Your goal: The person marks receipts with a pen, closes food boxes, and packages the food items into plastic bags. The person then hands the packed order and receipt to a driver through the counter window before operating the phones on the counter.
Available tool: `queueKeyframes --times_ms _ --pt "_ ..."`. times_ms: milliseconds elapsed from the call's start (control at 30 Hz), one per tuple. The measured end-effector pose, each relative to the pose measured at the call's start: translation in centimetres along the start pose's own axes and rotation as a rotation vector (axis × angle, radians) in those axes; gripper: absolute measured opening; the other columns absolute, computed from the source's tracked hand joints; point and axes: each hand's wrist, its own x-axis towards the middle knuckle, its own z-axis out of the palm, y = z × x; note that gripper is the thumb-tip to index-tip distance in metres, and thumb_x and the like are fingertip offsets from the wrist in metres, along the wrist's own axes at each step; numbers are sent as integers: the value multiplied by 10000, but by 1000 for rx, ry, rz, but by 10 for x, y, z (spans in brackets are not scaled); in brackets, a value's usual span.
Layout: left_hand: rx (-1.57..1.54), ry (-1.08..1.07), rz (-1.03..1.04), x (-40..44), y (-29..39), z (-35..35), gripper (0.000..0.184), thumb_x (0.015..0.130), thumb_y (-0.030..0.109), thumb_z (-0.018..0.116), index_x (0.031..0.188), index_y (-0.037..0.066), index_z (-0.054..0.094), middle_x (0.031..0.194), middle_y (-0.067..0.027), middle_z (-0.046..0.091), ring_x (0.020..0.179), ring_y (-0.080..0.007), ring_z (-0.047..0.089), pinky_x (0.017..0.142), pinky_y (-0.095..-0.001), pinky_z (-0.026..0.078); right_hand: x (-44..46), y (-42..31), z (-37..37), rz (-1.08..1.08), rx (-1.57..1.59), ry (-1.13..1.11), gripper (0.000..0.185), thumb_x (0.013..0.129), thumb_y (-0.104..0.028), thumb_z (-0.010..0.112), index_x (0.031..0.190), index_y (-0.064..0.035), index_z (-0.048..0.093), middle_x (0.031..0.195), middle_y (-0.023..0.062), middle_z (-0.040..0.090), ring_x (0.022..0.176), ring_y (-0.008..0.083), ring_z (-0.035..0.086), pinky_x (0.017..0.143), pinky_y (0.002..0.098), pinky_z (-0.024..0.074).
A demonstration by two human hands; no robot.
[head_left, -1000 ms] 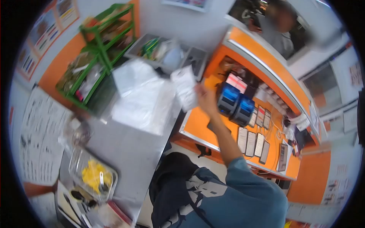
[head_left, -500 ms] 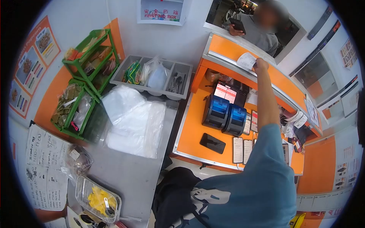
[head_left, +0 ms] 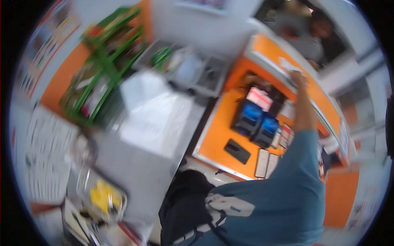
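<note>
My right hand (head_left: 298, 78) is stretched far out to the orange counter ledge (head_left: 303, 61), its arm in a teal sleeve. Blurred fingers close on a white receipt (head_left: 288, 65) at the ledge's inner edge. Below the arm sit two black-and-blue receipt printers, one printer (head_left: 247, 117) left of the other printer (head_left: 266, 130). A lit screen (head_left: 259, 98) stands behind them. Several phones lie near my sleeve, and a dark phone (head_left: 237, 151) rests on the orange desk (head_left: 213, 141). My left hand is out of view.
Beyond the ledge, a person in grey (head_left: 301, 39) stands at the window opening. To the left, a metal table (head_left: 135, 164) bears white plastic bags (head_left: 158, 119), a green rack (head_left: 111, 69), a grey divided bin (head_left: 215, 78) and a clear tray with yellow food (head_left: 104, 194).
My view has swung, so the scene shifts right and blurs. The receipt looks more tilted and narrower in my right hand. The person beyond the ledge has changed posture.
</note>
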Motion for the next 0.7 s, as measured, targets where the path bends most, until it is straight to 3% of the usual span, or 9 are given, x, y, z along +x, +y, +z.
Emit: queueKeyframes --times_ms 167,200,267,333,467,500,533,567,700 --pt "-239 166 133 -33 -67 -35 321 916 242 588 1078 -27 658 970 -135 690 886 -210 633 840 -323 501 2 -85 -15 -547 322 294 422 898 -348 503 1205 -67 573 1287 162 546 1167 364 528 980 494 375" --pt "-96 164 -130 -53 31 -48 280 919 208 572 1016 -28 687 906 -114 695 853 -183 610 798 -293 475 -35 -111 -23 -627 538 308 403 897 -334 515 1188 -63 578 1272 160 554 1152 357 537 970 483 387" --pt "-153 164 -270 -62 78 -51 309 926 239 588 987 -46 690 772 -52 624 735 -129 494 691 -293 428 -156 -167 -44 -785 933 196 365 895 -307 539 1152 -54 588 1241 157 571 1124 342 555 949 462 412" --pt "-208 175 -249 -64 95 -52 304 923 250 606 943 -39 699 686 -6 530 680 -100 420 619 -278 370 -309 -206 -51 -969 1127 -145 327 893 -280 563 1117 -44 599 1210 153 587 1095 328 574 929 441 436" --pt "-312 121 -339 -63 103 -57 293 914 220 639 817 -54 669 660 17 522 646 -89 418 610 -254 367 -622 -252 -28 -1386 772 -1070 254 888 -225 611 1046 -26 619 1149 146 620 1038 299 611 887 398 484" --pt "-328 102 -369 -62 102 -59 294 910 217 648 804 -56 662 667 17 531 648 -87 423 610 -252 370 -693 -260 -12 -1609 647 -1136 236 887 -211 623 1028 -21 625 1134 144 628 1024 292 620 877 387 496" --pt "-344 84 -400 -62 100 -62 296 906 214 657 791 -59 656 674 16 539 650 -84 427 611 -250 372 -748 -266 20 -2008 726 -979 275 874 -233 630 1020 0 621 1049 174 625 949 344 617 832 422 505" --pt "-364 81 -410 -62 100 -64 296 902 213 665 789 -60 655 678 13 545 651 -82 430 609 -248 374 -798 -265 42 -2135 852 -832 236 847 -234 675 955 -28 630 924 164 593 870 333 602 742 415 504" --pt "-425 60 -446 -60 100 -70 277 889 201 692 793 -55 650 681 7 563 644 -70 439 598 -239 375 -886 -264 65 -2277 497 -791 252 877 -226 617 933 19 593 1027 189 570 955 357 578 825 437 494"
